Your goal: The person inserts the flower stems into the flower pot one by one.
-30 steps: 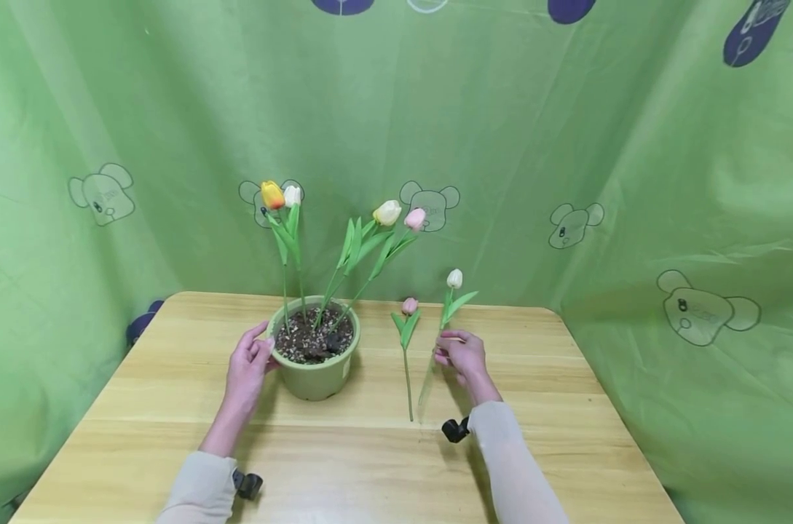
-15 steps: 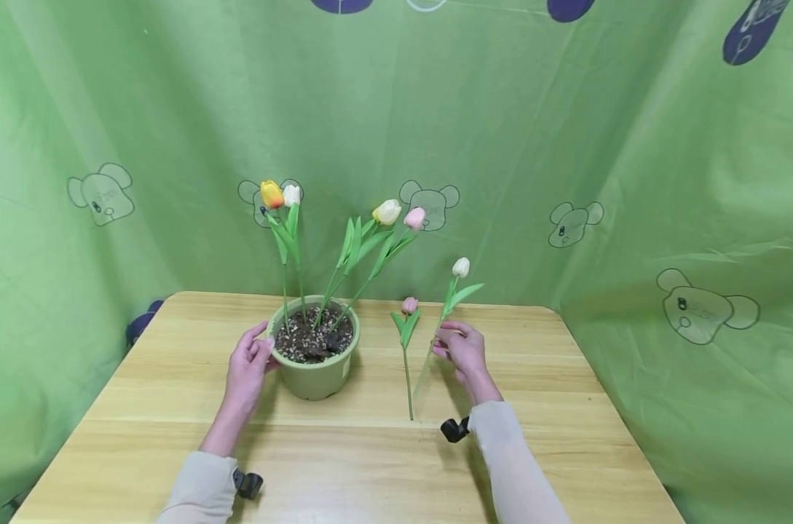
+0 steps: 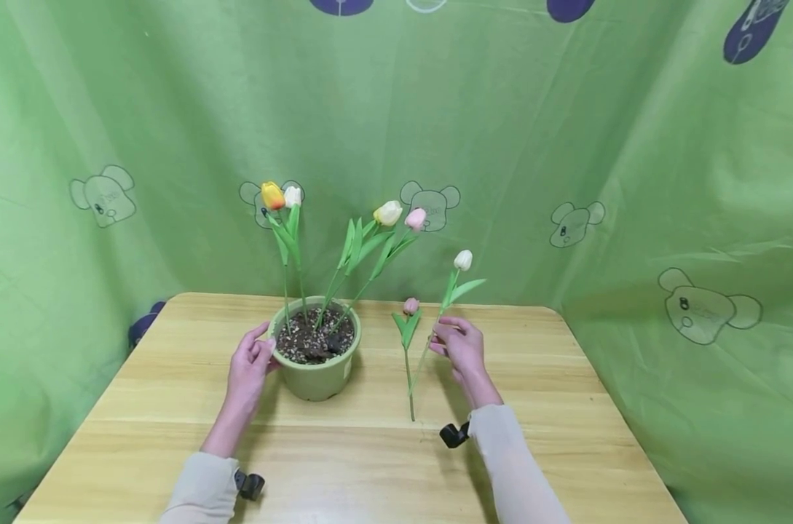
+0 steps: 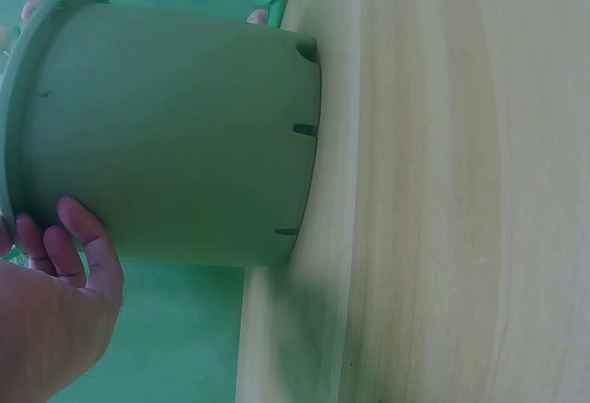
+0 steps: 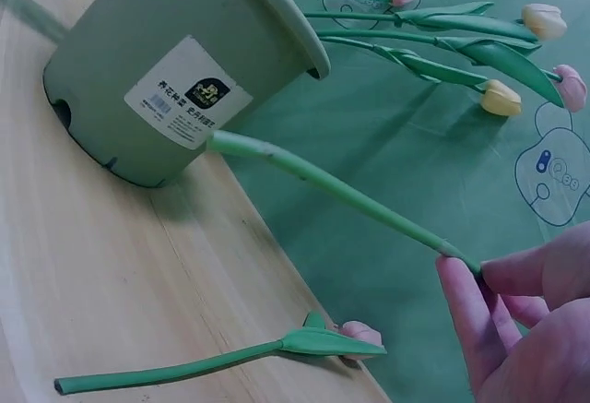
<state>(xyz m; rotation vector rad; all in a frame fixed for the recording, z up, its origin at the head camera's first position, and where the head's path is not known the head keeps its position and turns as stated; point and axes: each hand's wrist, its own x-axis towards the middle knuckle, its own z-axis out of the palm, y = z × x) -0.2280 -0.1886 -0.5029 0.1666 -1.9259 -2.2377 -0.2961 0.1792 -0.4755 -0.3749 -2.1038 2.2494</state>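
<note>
My left hand [image 3: 248, 364] holds the rim of a green flower pot [image 3: 314, 382], thumb over the edge and fingers against the outside wall, as the left wrist view shows [image 4: 55, 283]. Dark speckled soil [image 3: 307, 346] fills the pot, and several tulips stand in it, among them an orange-yellow tulip [image 3: 273, 195] and a pink tulip [image 3: 416, 219]. Between thumb and fingers, my right hand [image 3: 463, 349] pinches the stem of a white tulip [image 3: 463, 260], tilted with its bloom up. Its bare stem end points toward the pot in the right wrist view. A second pink tulip [image 3: 407, 364] lies on the table.
The wooden table [image 3: 344, 466] backs onto a green curtain [image 3: 501, 145] printed with mouse heads, which also hangs along both sides. A white label [image 5: 189, 92] is stuck on the pot wall. Small black cameras are strapped at both wrists.
The white tulip has risen a little and tilted, its bloom going up and right and its lower stem swinging left across the lying pink tulip's stem. The left hand and pot stay put.
</note>
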